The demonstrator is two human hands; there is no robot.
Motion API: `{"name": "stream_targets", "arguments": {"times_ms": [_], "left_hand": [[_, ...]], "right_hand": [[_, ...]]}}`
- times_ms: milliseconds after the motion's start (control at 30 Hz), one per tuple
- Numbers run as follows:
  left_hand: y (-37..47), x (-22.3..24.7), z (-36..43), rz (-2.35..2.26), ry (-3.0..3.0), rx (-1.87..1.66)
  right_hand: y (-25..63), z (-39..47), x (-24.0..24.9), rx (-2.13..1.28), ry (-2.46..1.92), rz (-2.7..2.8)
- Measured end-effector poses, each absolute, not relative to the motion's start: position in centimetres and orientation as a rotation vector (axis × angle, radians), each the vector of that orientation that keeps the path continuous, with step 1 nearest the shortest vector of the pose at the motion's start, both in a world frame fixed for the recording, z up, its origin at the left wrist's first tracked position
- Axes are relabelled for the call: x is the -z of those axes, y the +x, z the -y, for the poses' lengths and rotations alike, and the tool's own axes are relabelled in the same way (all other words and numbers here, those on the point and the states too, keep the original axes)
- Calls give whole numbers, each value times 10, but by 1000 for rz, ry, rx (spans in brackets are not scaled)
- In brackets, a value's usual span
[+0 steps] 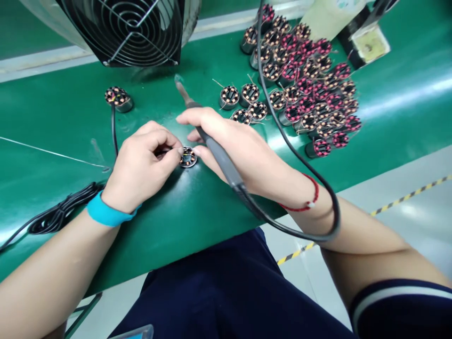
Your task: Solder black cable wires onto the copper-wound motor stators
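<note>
A small round motor stator (188,158) with copper windings sits on the green bench between my two hands. My left hand (141,160), wearing a blue wristband, pinches at the stator's left edge with thumb and forefinger. Something dark, like a cable, shows within its curled fingers, mostly hidden. In my right hand (233,146) lies a soldering iron (221,157), its tip pointing up and away from the stator. Fingertips of that same hand reach down to the stator's right side. Whether they press on it I cannot tell.
Many wound stators (307,84) stand grouped at the back right. Another stator (118,99) with a black cable stands left. A fan (134,33) is behind, a bundled cable (67,207) at left, a sponge holder (370,46) far right. The iron's cord (300,155) loops over my right forearm.
</note>
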State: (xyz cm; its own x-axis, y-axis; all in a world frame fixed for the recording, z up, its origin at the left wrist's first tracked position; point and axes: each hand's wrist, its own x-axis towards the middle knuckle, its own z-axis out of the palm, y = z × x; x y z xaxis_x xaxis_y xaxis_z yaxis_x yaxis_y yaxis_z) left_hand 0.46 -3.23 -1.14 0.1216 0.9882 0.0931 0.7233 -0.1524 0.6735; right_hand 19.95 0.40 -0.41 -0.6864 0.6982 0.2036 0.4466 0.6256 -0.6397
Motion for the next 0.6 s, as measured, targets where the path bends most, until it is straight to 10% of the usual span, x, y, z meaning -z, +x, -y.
{"name": "stream_targets", "arguments": {"times_ms": [600], "left_hand": [[1, 13, 31, -1676, 1685, -708]], "right_hand": [[182, -15, 33, -1177, -943, 2100]]}}
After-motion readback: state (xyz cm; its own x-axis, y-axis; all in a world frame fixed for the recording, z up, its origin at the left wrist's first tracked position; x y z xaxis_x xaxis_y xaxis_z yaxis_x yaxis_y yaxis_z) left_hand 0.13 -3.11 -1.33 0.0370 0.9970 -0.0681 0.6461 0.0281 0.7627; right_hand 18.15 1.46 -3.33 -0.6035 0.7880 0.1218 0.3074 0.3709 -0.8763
